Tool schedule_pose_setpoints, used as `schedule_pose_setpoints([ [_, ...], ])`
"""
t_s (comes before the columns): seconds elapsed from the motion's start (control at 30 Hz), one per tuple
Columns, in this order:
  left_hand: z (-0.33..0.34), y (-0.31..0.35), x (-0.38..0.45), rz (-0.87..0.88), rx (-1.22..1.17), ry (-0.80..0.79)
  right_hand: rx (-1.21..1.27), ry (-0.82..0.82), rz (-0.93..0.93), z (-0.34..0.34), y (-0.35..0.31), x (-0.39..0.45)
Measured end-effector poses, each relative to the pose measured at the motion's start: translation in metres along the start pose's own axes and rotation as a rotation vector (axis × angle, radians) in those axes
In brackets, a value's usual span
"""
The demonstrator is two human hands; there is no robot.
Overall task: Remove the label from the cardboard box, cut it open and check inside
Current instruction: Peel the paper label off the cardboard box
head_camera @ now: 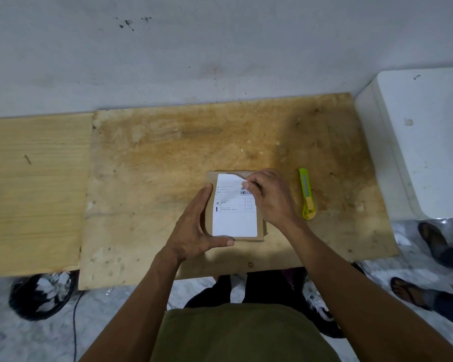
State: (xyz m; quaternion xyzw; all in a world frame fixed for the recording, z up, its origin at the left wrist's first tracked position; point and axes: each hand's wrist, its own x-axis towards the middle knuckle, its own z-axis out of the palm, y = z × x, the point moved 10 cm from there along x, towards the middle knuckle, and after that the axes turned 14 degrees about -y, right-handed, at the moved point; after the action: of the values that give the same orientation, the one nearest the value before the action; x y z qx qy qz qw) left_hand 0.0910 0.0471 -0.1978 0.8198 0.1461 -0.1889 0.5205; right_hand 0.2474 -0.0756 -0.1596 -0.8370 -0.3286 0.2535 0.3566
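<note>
A small flat cardboard box (209,178) lies on the plywood tabletop (168,158). A white shipping label (234,220) with a barcode covers most of its top. My left hand (196,228) grips the box's left side and near edge, thumb along the front. My right hand (268,197) pinches the label's far right corner, which is lifted and folded back off the cardboard. A yellow-green utility knife (307,193) lies on the table just right of my right hand, untouched.
A white block-like object (424,142) stands at the table's right end against the grey wall. A lighter wooden board (34,189) adjoins on the left. Another person's sandalled feet (413,291) are on the floor at right; a dark bin (41,296) sits below left.
</note>
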Motion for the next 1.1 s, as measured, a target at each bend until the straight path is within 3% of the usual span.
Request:
schedule_pose_setpoints([
  [0.33,0.0,0.0,-0.002,0.019,-0.027,-0.005,0.268,-0.066,0.065,-0.001,0.011,-0.018],
  [0.5,0.0,0.002,-0.004,0.024,-0.017,-0.01,0.552,-0.106,0.141,0.01,0.026,-0.02],
  [0.67,-0.001,0.003,-0.004,0.021,-0.002,-0.011,0.772,-0.018,0.141,0.012,0.03,-0.025],
  [0.73,0.0,0.003,-0.004,0.023,0.002,-0.011,0.76,0.015,0.157,0.01,0.029,-0.027],
  [0.87,-0.001,0.003,-0.003,0.027,0.011,-0.007,0.51,0.1,0.271,0.006,0.04,-0.028],
  [1.1,0.001,0.005,-0.005,0.036,0.029,-0.022,0.792,0.121,0.248,0.017,0.049,-0.043],
])
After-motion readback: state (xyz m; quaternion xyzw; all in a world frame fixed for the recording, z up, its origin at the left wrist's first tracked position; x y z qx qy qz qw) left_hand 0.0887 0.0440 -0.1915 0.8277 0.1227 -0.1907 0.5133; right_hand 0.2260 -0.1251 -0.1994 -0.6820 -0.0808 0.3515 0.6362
